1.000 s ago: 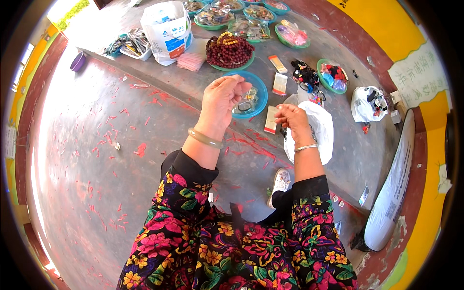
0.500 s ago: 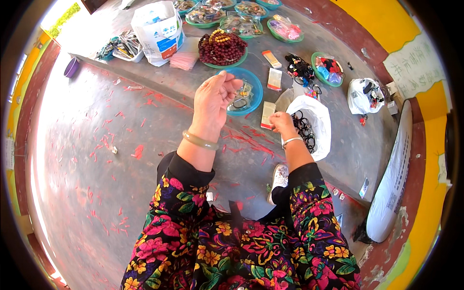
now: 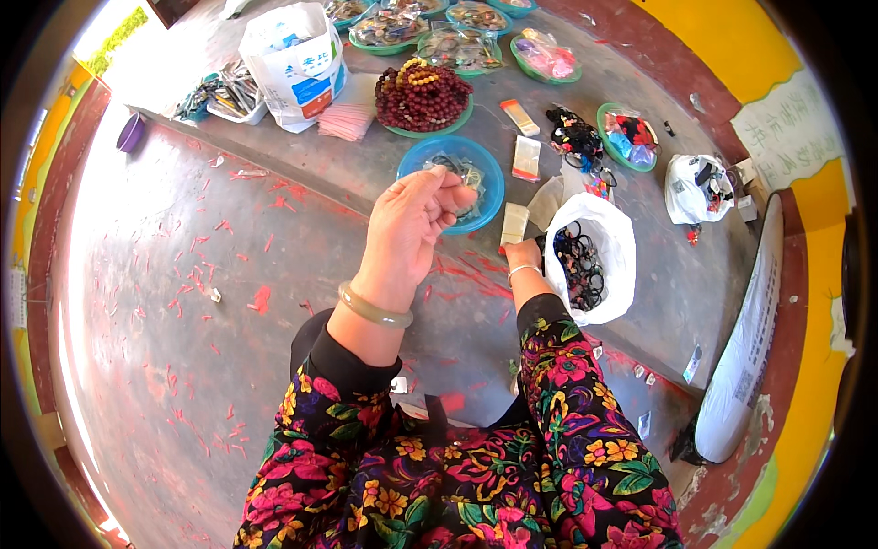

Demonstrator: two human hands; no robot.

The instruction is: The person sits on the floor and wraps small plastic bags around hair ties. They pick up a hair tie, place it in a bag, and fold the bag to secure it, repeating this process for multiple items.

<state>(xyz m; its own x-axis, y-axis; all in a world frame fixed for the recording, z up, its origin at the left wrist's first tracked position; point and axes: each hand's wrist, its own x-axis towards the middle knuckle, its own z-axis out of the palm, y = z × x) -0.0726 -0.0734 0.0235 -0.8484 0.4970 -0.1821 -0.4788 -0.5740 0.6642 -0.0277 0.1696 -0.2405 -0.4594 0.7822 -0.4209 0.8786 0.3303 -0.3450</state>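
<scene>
The left hand (image 3: pixel 413 218) is up in front of the blue bowl (image 3: pixel 495 183) and hides part of it. Its fingers are curled in and the thumb is close to them. I cannot tell if there is something tiny between them. A pale bangle (image 3: pixel 373 307) is on that wrist. Small clear packets (image 3: pixel 471 177) lie in the blue bowl.

The right hand (image 3: pixel 525 255) is low, just beside the left edge of the white bag (image 3: pixel 618 240). Its fingers are bent and partly hidden. A bit of black shows by the fingertips, but I cannot tell if they grip it. A thin band (image 3: pixel 524 269) goes around that wrist.

The white bag is open at the top, and many black bands (image 3: pixel 578 265) are inside it. A pale pack (image 3: pixel 515 223) with a red end lies between the blue bowl and the white bag, close to the right hand. Two more packs lie past it.

Behind the blue bowl, dark red beads (image 3: pixel 421 99) sit in a heap on a green plate (image 3: pixel 444 131). Pink sheets (image 3: pixel 347 121) lie left of them, near a big bag (image 3: pixel 294 73). Red scraps (image 3: pixel 262 298) are all over the grey floor (image 3: pixel 302 247).
</scene>
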